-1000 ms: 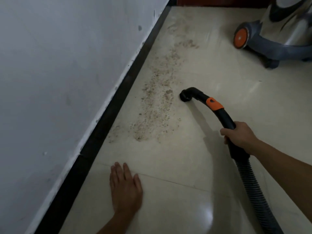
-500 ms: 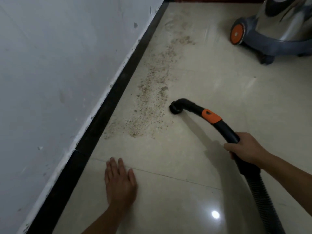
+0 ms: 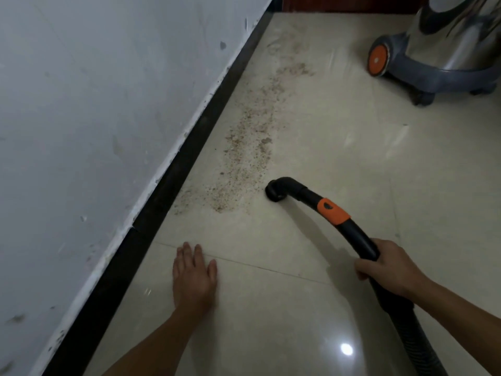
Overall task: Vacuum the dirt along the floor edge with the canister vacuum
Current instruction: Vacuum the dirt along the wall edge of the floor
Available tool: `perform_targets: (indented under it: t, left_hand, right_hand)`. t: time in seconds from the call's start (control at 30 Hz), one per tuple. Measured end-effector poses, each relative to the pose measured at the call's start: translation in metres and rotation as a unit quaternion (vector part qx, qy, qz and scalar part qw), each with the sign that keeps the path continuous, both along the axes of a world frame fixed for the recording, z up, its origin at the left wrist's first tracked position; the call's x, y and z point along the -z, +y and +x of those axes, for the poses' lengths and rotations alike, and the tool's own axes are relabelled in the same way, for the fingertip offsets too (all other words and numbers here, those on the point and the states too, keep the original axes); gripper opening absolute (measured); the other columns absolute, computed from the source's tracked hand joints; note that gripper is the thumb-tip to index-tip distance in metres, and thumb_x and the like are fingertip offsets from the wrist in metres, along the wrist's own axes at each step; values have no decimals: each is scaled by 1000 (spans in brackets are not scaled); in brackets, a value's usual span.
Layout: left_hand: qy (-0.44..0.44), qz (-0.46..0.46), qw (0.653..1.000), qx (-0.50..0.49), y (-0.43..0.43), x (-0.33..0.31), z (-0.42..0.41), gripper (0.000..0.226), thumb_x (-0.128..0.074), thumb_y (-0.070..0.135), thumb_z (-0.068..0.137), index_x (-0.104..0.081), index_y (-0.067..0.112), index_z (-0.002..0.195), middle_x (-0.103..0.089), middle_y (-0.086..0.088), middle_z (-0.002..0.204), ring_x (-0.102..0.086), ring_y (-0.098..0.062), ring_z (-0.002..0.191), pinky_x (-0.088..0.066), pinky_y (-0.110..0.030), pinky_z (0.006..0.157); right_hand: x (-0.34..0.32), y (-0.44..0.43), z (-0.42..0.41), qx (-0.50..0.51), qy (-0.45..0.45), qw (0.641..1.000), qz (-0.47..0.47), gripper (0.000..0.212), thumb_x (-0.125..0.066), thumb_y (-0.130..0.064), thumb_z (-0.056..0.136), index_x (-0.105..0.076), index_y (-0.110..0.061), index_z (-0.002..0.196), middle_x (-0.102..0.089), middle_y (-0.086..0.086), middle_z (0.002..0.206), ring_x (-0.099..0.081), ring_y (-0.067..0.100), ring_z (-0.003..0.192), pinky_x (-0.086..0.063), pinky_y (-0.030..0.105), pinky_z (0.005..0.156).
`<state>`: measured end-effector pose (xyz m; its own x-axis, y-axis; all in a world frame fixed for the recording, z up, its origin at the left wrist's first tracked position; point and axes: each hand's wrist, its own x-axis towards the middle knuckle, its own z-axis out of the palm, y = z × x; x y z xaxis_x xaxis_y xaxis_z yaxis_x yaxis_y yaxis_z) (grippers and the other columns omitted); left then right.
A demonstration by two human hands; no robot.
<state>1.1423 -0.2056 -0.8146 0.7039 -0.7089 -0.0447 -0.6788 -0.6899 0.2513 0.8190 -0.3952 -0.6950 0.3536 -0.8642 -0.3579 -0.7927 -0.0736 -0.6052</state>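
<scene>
Wand (image 3: 334,213) diagonal, nozzle (image 3: 275,190) toward dirt (image 3: 245,158)

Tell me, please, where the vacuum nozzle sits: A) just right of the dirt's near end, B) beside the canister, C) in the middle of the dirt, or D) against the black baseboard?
A: the nozzle lies just right of the dirt strip's near end, apart from the baseboard.
</scene>
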Motion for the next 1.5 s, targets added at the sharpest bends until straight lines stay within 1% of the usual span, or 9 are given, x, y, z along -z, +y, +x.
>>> perform_targets:
  t: [0.1,0.23,0.43,0.67,0.87,1.0,1.13,1.3,1.5]
  left_hand:
    - [-8,-11,1000,-25,22,2,5,60,-39,38,93,-48,-3,136,-38,-27,147,-33,-41,137,-30,-51,113]
    - [-20,-7,1000,-23,36,5,3,69,-22,45,92,-42,1,142,-32,-21,153,-25,-33,143,-19,-43,118]
    - [-6,0,1000,-28,35,3,2,70,-17,47,93,-37,6,146,-26,-17,156,-19,-29,146,-15,-40,119]
    - [-4,12,999,-33,35,-3,2,70,-16,47,93,-35,7,147,-24,-16,157,-18,-27,147,-14,-38,120]
    - [-24,10,999,-41,34,0,3,64,-25,42,93,-45,5,141,-34,-17,152,-28,-30,143,-23,-41,117]
    - [-18,7,999,-38,35,-1,2,64,-24,42,94,-43,6,143,-31,-16,154,-24,-28,145,-19,-38,119]
    - [-30,-1,999,-35,34,1,3,62,-26,40,94,-46,5,140,-35,-17,152,-27,-29,143,-15,-36,118]
    - [-29,-2,999,-32,36,0,1,61,-26,40,95,-46,6,141,-34,-17,153,-27,-28,144,-21,-38,118]
    - [-40,0,999,-31,34,4,4,58,-31,38,95,-48,5,139,-37,-18,151,-30,-29,142,-19,-39,115]
  right_hand:
    - [4,12,6,-45,-16,999,26,15,-72,-2,71,-62,-11,77,-66,6,53,-64,17,46,-52,34,48]
    - [8,20,12,-37,-16,999,13,15,-73,-7,75,-63,-13,84,-66,8,57,-65,20,47,-54,40,52]
    - [14,34,43,-49,10,999,-14,15,-74,-13,73,-59,-17,75,-64,5,55,-63,20,49,-55,43,54]
    - [14,30,82,-111,17,994,3,19,-75,-16,73,-60,-21,85,-66,2,63,-66,18,54,-56,43,57]
    - [17,27,98,-67,25,996,-43,18,-75,-16,71,-58,-20,77,-65,2,59,-64,23,56,-55,41,59]
    - [17,30,118,-105,36,993,-29,19,-75,-21,72,-59,-21,84,-65,2,65,-65,22,60,-55,38,60]
    - [17,21,133,-74,44,995,-59,19,-74,-24,73,-60,-19,84,-66,4,66,-64,24,62,-52,35,60]
    - [16,21,165,-113,25,993,-14,18,-73,-23,74,-58,-19,83,-67,3,62,-66,20,57,-53,32,58]
    - [14,9,181,-95,-11,995,15,12,-73,-14,75,-61,-13,80,-68,6,56,-66,22,51,-52,31,55]
